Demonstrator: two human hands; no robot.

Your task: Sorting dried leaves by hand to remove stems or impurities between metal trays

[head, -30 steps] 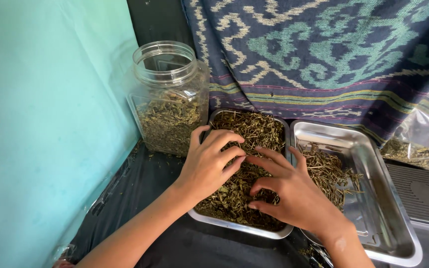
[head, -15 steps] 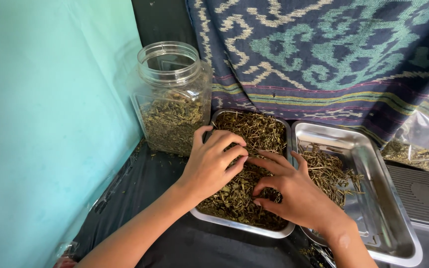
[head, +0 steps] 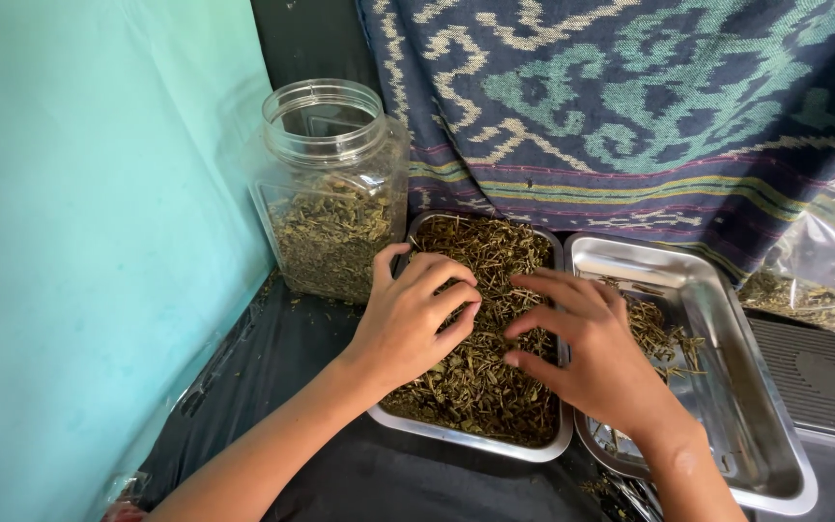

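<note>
Steel tray [head: 456,440], full of dried herbs [head: 480,382]: left hand [head: 410,324] and right hand [head: 587,353] rest in the herbs, grips loose, fingers curled, clenching nothing visible. Right of it: second tray [head: 756,406], sparse herbs. Behind-left: clear plastic jar [head: 331,188], part-filled.

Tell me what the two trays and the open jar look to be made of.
Left tray and right tray: likely stainless steel, with a bright mirror-like sheen and rolled rims. Jar: clear, probably plastic; the dried herbs show through its walls, and its screw-thread neck looks moulded, though glass cannot be ruled out.
</note>
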